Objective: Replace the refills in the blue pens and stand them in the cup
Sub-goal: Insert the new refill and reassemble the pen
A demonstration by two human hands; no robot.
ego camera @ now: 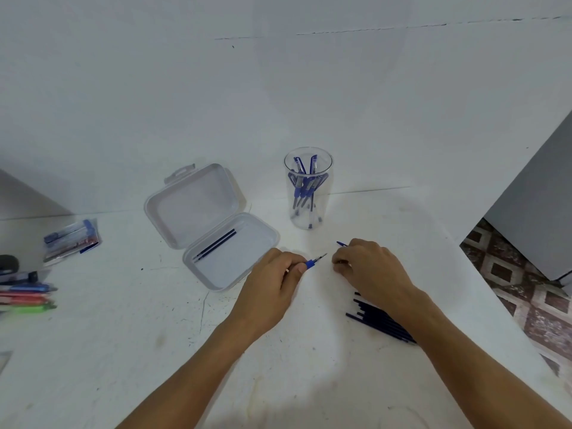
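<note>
Left hand (280,275) grips pen (315,262); cup (308,187) holds pens.

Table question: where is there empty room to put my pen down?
Bare table lies in front of the open plastic case, left of the left hand. More lies right of the cup. It is crowded under the right hand, where refills are piled.

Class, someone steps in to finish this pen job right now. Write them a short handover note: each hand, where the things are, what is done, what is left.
Left hand: holds a blue pen, tip pointing right.
Right hand: closed on a small blue part; I cannot tell what it is.
Cup: several blue pens already standing in it.
Open case: two refills left.
Pile of dark refills under the right forearm.
Left: finish the held pen and stand it in the cup.
</note>
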